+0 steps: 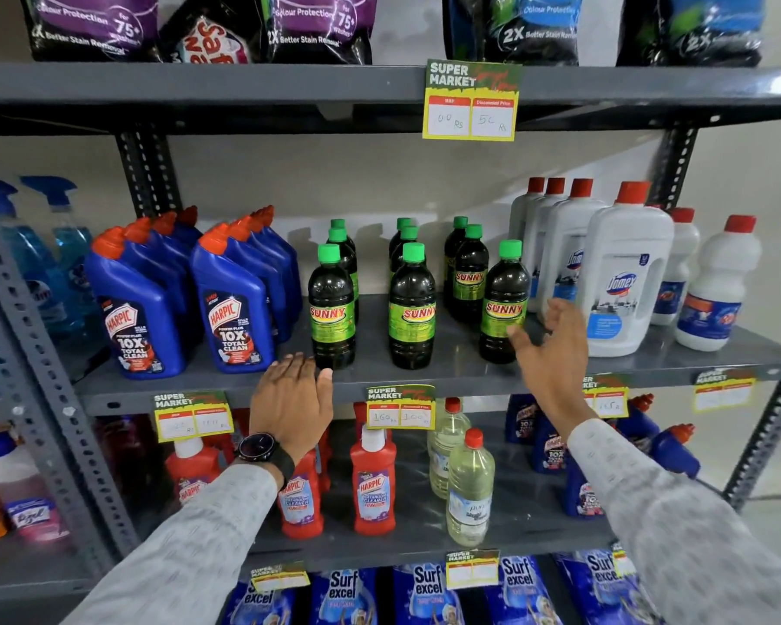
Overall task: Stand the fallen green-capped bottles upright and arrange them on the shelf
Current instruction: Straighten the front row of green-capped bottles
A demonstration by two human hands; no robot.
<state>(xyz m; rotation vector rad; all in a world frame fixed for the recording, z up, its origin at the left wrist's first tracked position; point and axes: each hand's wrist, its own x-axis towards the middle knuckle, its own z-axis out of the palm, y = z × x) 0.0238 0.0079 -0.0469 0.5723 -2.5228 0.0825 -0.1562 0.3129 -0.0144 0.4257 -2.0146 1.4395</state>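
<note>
Bottles of green-capped Sunny (504,304) are all standing upright on the shelf (447,369); the nearest is touching the right hand (553,349), while the left hand (292,396) is resting below another, both released.

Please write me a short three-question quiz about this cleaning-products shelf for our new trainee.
1. True or false: every green-capped bottle on the middle shelf stands upright.
2. Which neighbours stand directly to the robot-side left of the green-capped bottles: A) white Domex bottles, B) blue Harpic bottles, C) Surf Excel packs?
3. Fill in: the right hand is open beside the front-right green-capped bottle, while the left hand rests at the shelf's front ____.

Key: 1 true; 2 B; 3 edge.
</note>
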